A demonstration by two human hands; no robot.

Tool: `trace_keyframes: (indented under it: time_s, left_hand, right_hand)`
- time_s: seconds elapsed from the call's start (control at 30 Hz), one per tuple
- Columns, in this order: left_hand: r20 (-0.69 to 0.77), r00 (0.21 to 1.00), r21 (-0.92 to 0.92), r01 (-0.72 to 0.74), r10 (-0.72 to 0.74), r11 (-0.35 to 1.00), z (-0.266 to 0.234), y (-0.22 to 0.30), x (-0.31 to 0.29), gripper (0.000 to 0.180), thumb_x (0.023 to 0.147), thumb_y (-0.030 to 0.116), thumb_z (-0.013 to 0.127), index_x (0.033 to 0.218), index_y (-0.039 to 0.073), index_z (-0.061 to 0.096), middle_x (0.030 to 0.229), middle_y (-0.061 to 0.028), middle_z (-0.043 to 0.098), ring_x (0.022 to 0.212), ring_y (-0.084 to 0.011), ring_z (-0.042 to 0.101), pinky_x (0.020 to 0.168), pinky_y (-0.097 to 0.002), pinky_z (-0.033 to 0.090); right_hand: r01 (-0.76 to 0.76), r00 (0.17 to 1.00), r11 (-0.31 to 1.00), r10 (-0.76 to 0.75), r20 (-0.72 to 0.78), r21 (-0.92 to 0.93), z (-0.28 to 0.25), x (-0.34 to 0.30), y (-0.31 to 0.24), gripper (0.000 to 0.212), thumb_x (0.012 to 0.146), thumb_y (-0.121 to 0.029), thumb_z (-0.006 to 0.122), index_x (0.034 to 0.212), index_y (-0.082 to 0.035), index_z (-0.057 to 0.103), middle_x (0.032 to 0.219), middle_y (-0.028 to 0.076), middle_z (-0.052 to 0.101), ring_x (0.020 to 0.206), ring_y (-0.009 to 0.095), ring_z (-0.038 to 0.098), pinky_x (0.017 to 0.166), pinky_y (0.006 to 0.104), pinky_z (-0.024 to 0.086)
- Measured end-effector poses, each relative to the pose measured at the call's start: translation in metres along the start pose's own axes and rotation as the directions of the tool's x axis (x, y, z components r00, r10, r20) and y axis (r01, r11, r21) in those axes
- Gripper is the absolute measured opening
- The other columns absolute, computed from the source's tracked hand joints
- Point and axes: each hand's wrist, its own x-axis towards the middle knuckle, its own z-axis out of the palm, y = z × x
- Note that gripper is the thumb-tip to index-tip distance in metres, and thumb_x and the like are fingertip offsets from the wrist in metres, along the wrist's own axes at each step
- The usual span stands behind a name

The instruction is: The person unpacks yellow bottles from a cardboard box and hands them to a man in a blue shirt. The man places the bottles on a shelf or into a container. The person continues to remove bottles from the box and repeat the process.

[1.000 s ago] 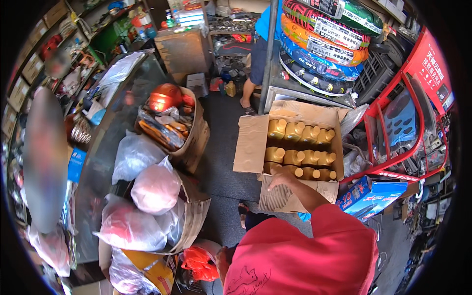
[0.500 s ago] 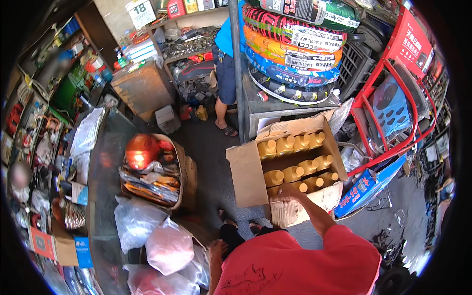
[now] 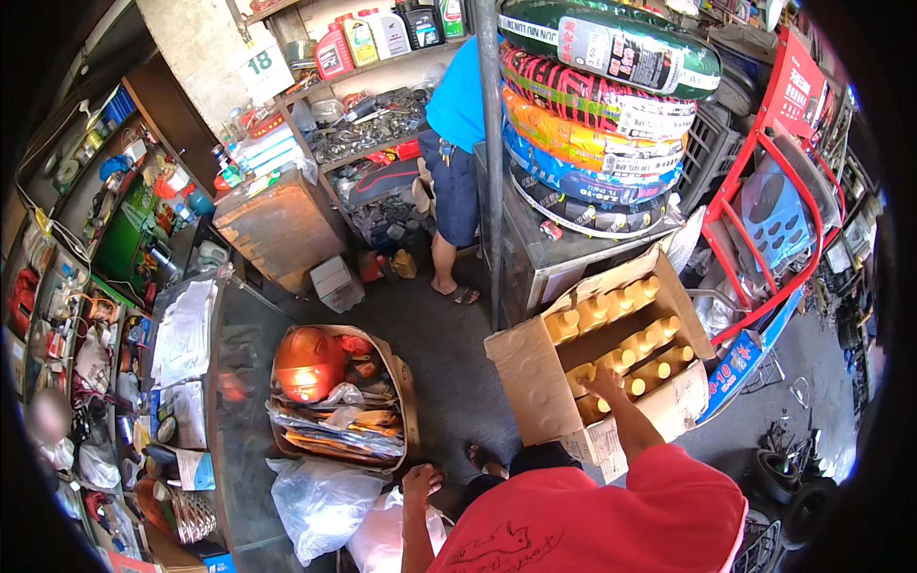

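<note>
An opened cardboard box (image 3: 538, 390) sits at my front right, holding rows of gold-yellow bottles (image 3: 564, 325) with caps of the same colour. My right hand (image 3: 604, 384) reaches over the near rows, its partly visible fingers spread among the bottle tops. I cannot tell whether it touches one. My left hand (image 3: 421, 480) hangs low beside my body, fingers loosely bent and holding nothing. It is nearest to pale plastic bags (image 3: 327, 506) and a second carton (image 3: 409, 387), which holds an orange helmet (image 3: 309, 364) and packaged parts.
Wrapped tyres (image 3: 597, 119) are stacked on a cabinet behind the box, beside a metal post (image 3: 491, 172). A red metal rack (image 3: 755, 229) stands at the right. Another person in blue (image 3: 454, 181) stands at the back shelves. A glass counter (image 3: 244, 420) runs along the left.
My right hand has moved from the box's near left edge further in over the bottles. My left hand has come forward from my side. The view has shifted, moving the scene rightward.
</note>
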Motion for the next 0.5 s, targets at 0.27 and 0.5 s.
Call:
trace_keyframes:
  time_s: [0.27, 0.5]
  left_hand:
    - [0.094, 0.996, -0.036, 0.006, -0.003, 0.999, 0.057, 0.015, 0.012, 0.035, 0.095, 0.023, 0.064, 0.119, -0.002, 0.062, 0.106, -0.0142, 0.068, 0.091, -0.0236, 0.069, 0.076, -0.0347, 0.058]
    - [0.450, 0.890, 0.329, -0.085, -0.077, 0.940, 0.136, 0.072, -0.005, 0.041, 0.096, 0.029, 0.064, 0.121, -0.003, 0.061, 0.106, -0.0125, 0.067, 0.094, -0.0214, 0.067, 0.080, -0.0331, 0.054]
  right_hand:
    - [0.039, 0.997, 0.998, -0.036, -0.061, 0.041, -0.007, 0.004, 0.007, 0.072, 0.075, -0.063, 0.071, 0.118, -0.005, 0.065, 0.106, 0.024, 0.070, 0.104, 0.038, 0.067, 0.090, 0.0480, 0.052]
    - [0.147, 0.924, 0.988, -0.120, -0.364, 0.049, -0.055, -0.029, -0.007, 0.053, 0.076, -0.053, 0.076, 0.089, -0.003, 0.065, 0.072, 0.018, 0.069, 0.070, 0.036, 0.069, 0.064, 0.0465, 0.054]
